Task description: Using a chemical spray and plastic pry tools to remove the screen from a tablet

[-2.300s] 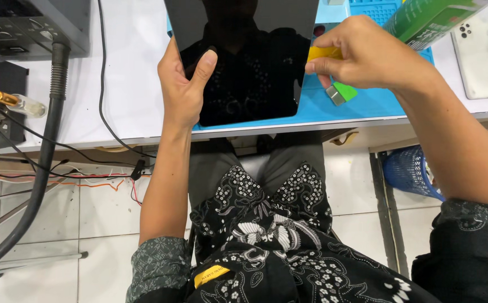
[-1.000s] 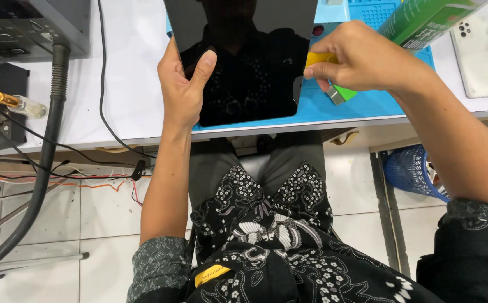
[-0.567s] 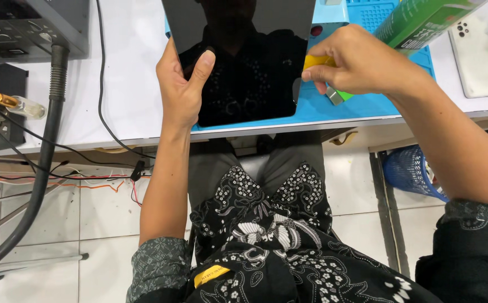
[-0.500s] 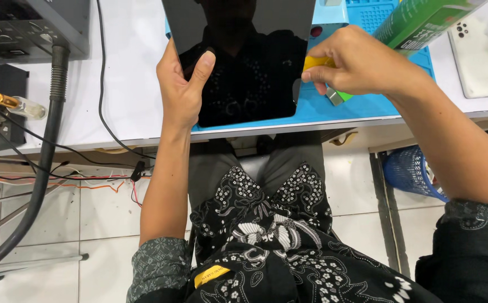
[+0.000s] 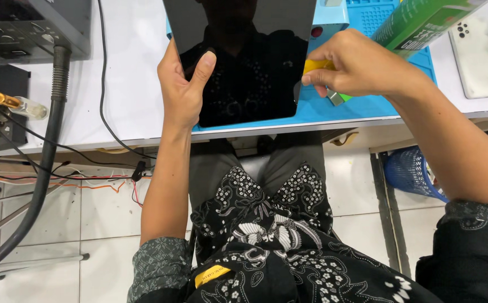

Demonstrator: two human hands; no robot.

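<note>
Tablet [image 5: 244,56], dark-screened, is gripped at its near-left corner by the left hand [image 5: 183,92], while a yellow pry tool [image 5: 315,66] is pinched at its right edge by the closed right hand [image 5: 361,64].

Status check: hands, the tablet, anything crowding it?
Left hand grips tablet at its left edge. Right hand presses yellow pry tool to its right edge. Green box close by.
</note>
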